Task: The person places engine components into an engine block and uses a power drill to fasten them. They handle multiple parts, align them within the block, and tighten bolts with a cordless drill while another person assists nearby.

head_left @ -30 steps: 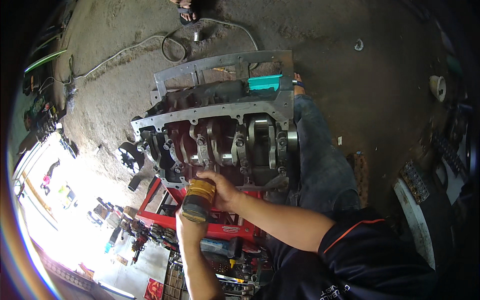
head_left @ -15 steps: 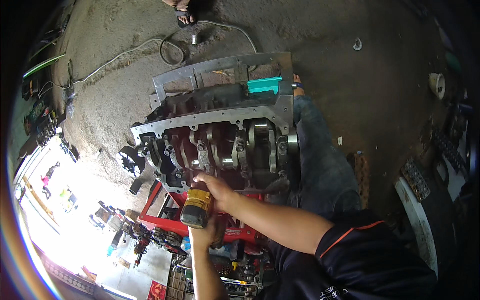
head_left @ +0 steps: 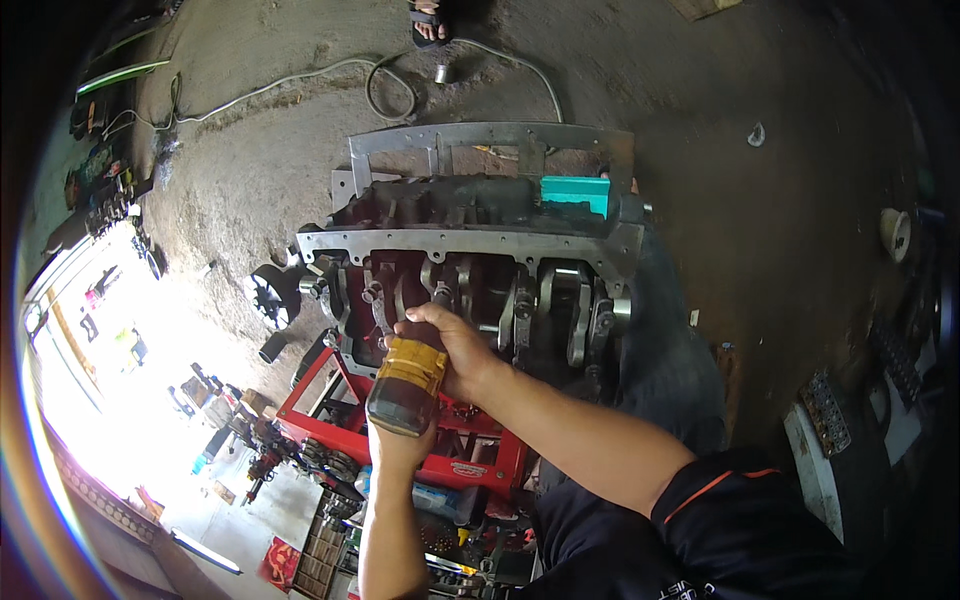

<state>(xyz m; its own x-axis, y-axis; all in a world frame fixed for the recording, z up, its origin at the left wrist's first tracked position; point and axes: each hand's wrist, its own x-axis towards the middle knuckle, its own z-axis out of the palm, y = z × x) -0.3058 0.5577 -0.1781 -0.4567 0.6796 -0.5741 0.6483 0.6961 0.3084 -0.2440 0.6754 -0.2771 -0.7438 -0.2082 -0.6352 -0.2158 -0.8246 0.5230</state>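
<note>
Both my hands grip a yellow-and-black cordless power wrench (head_left: 405, 385), its dark battery end facing me. My right hand (head_left: 460, 350) wraps the tool's far side, thumb stretched along the top. Below the battery end is my left hand (head_left: 400, 448), closed around the tool, its fingers mostly hidden. The nose points into an engine block (head_left: 470, 243) whose underside is exposed, near a bolt (head_left: 441, 294) on a middle bearing cap; I cannot tell whether they touch. The crankshaft (head_left: 575, 310) lies inside, crossed by several bolted bearing caps.
A red steel stand (head_left: 470, 465) is under the block's near side. A grey metal frame (head_left: 490, 132) and a teal piece (head_left: 575, 192) lie beyond it. A cable (head_left: 300, 78) loops on the floor near another person's sandalled foot (head_left: 430, 28). Engine parts lie at left.
My hands and the wrench have moved away from me, further over the block, with the nose now near the middle bolts. My view has shifted, so the block sits further right.
</note>
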